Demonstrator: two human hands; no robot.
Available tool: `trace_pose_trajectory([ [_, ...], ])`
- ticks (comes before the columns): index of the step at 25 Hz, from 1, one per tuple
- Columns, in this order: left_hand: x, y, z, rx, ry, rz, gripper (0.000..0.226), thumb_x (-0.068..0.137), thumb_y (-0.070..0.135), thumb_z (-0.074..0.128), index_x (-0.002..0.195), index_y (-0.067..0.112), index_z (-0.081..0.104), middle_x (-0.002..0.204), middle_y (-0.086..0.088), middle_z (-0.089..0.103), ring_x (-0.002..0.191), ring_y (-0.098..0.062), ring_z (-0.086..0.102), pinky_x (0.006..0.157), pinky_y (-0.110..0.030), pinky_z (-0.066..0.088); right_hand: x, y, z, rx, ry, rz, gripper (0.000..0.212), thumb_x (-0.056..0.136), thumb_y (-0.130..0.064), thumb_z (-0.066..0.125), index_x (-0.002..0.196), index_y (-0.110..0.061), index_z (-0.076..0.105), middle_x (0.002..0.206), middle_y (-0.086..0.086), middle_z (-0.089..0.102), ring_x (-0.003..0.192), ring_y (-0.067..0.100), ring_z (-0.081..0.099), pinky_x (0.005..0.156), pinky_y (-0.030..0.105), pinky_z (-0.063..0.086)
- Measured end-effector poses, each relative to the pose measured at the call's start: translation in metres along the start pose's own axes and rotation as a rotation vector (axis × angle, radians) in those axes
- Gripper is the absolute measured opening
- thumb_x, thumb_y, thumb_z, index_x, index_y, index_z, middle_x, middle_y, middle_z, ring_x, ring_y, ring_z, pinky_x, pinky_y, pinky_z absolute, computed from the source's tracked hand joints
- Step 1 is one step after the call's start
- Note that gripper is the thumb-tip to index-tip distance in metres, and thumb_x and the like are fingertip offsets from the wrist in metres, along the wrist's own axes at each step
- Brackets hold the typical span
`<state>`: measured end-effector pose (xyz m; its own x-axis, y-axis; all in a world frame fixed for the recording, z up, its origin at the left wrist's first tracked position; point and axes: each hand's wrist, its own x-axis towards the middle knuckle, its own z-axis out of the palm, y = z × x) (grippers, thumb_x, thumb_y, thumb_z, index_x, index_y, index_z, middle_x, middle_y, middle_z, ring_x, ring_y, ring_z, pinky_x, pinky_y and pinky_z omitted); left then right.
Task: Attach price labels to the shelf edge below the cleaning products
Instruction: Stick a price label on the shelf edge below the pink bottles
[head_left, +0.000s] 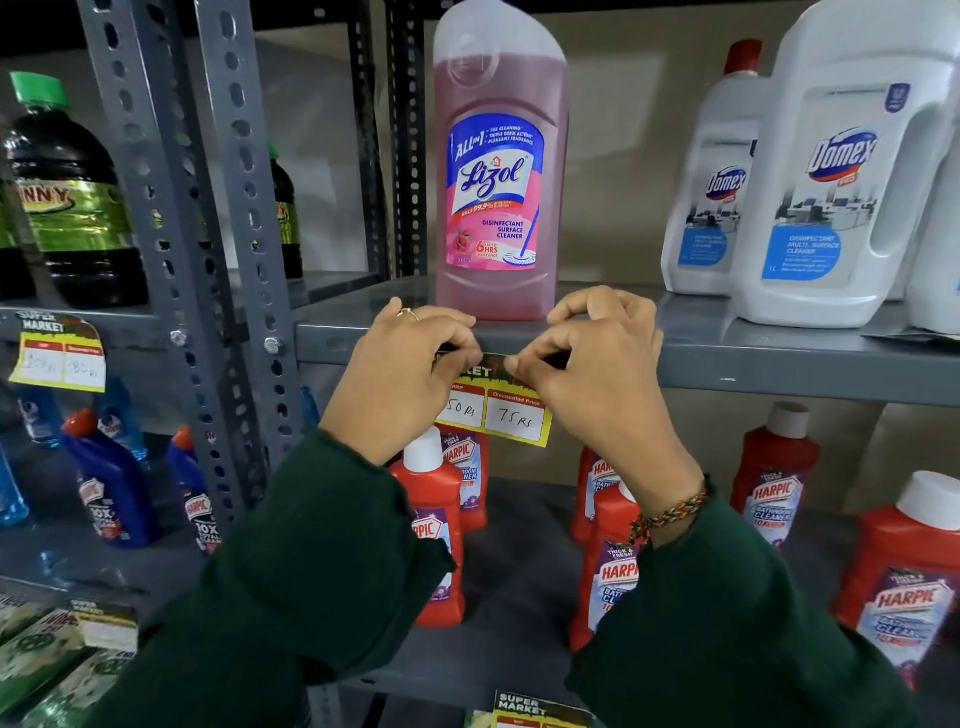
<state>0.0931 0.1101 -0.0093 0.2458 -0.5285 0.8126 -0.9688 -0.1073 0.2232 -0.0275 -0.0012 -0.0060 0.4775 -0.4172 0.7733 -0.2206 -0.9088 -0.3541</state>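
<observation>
Directly below the pink Lizol cleaner bottle (500, 171), the left hand (400, 379) and right hand (597, 374) pinch the yellow paper price label's (498, 410) top corners against the grey metal shelf edge (779, 371), probably to stick it level.

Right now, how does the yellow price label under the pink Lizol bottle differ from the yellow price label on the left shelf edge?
The yellow price label under the pink Lizol bottle is pinched at its top by the left hand and the right hand; the yellow price label on the left shelf edge hangs untouched. The first one's handwriting reads clearly, "75 Rs"; the left one's is faint. Both have two white price boxes.
</observation>
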Motion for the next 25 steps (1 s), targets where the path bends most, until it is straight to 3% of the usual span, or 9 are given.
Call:
trace_pose_trajectory([
  [2, 0.002, 0.002, -0.001, -0.023, 0.024, 0.003, 0.006, 0.085, 0.006, 0.063, 0.080, 0.008, 0.066, 0.098, -0.008, 0.072, 0.092, -0.017, 0.061, 0.105, -0.048, 0.030, 0.003, -0.001, 0.001, 0.051, 0.017, 0.023, 0.012, 0.076, -0.032, 0.069, 0.074, -0.020, 0.073, 0.095, -0.010, 0.044, 0.100, 0.009, 0.020, 0.071, 0.022, 0.010],
  [5, 0.004, 0.000, -0.001, -0.024, 0.063, -0.006, 0.004, 0.086, 0.009, 0.062, 0.083, 0.009, 0.065, 0.089, -0.007, 0.073, 0.082, -0.020, 0.065, 0.078, -0.040, 0.052, 0.007, -0.002, 0.001, 0.115, 0.025, 0.066, 0.011, 0.077, -0.031, 0.069, 0.075, -0.021, 0.072, 0.096, -0.009, 0.047, 0.103, 0.009, 0.021, 0.079, 0.026, 0.012],
  [8, 0.003, -0.001, 0.003, -0.039, 0.109, -0.004, 0.004, 0.086, 0.008, 0.062, 0.084, 0.005, 0.063, 0.089, -0.010, 0.073, 0.081, -0.020, 0.066, 0.068, -0.036, 0.055, 0.009, -0.004, 0.001, 0.104, 0.032, 0.064, 0.011, 0.077, -0.031, 0.069, 0.075, -0.021, 0.071, 0.097, -0.007, 0.048, 0.105, 0.011, 0.028, 0.081, 0.028, 0.013],
  [11, 0.002, -0.004, 0.010, -0.062, 0.132, 0.012, 0.006, 0.085, 0.004, 0.062, 0.081, -0.001, 0.061, 0.093, -0.013, 0.072, 0.088, -0.017, 0.065, 0.071, -0.021, 0.051, 0.006, -0.004, 0.003, 0.094, 0.094, 0.052, 0.014, 0.075, -0.031, 0.071, 0.075, -0.018, 0.068, 0.100, -0.001, 0.056, 0.098, 0.011, 0.043, 0.085, 0.031, 0.019],
  [14, 0.000, -0.006, 0.013, -0.090, 0.134, 0.002, 0.005, 0.085, 0.002, 0.062, 0.080, 0.001, 0.060, 0.096, -0.013, 0.071, 0.095, -0.011, 0.061, 0.076, -0.010, 0.043, 0.002, -0.002, 0.006, 0.009, 0.120, 0.019, 0.030, 0.077, -0.037, 0.067, 0.100, -0.019, 0.060, 0.113, 0.001, 0.063, 0.108, 0.018, 0.053, 0.093, 0.036, 0.026],
  [16, 0.001, -0.006, 0.014, -0.099, 0.136, 0.002, 0.006, 0.087, 0.007, 0.059, 0.085, 0.003, 0.063, 0.101, -0.010, 0.071, 0.099, -0.014, 0.061, 0.083, -0.019, 0.045, 0.001, 0.000, 0.008, -0.111, 0.083, -0.026, 0.038, 0.082, -0.043, 0.059, 0.114, -0.020, 0.056, 0.116, 0.002, 0.065, 0.114, 0.020, 0.053, 0.098, 0.038, 0.026],
  [20, 0.003, -0.007, 0.025, 0.080, 0.149, 0.095, 0.032, 0.091, 0.028, 0.042, 0.099, 0.012, 0.068, 0.104, -0.008, 0.071, 0.099, -0.023, 0.063, 0.087, -0.046, 0.047, 0.001, -0.001, 0.009, -0.155, 0.089, -0.039, 0.039, 0.086, -0.055, 0.044, 0.097, -0.026, 0.067, 0.093, -0.001, 0.074, 0.096, 0.018, 0.060, 0.091, 0.038, 0.029],
  [25, -0.001, -0.011, 0.036, 0.188, 0.269, 0.077, 0.030, 0.091, 0.026, 0.042, 0.097, 0.013, 0.069, 0.096, -0.006, 0.073, 0.097, -0.026, 0.060, 0.087, -0.039, 0.032, 0.000, 0.000, 0.010, -0.147, 0.099, -0.032, 0.035, 0.085, -0.050, 0.051, 0.099, -0.022, 0.066, 0.093, 0.003, 0.074, 0.096, 0.022, 0.060, 0.089, 0.039, 0.029],
])
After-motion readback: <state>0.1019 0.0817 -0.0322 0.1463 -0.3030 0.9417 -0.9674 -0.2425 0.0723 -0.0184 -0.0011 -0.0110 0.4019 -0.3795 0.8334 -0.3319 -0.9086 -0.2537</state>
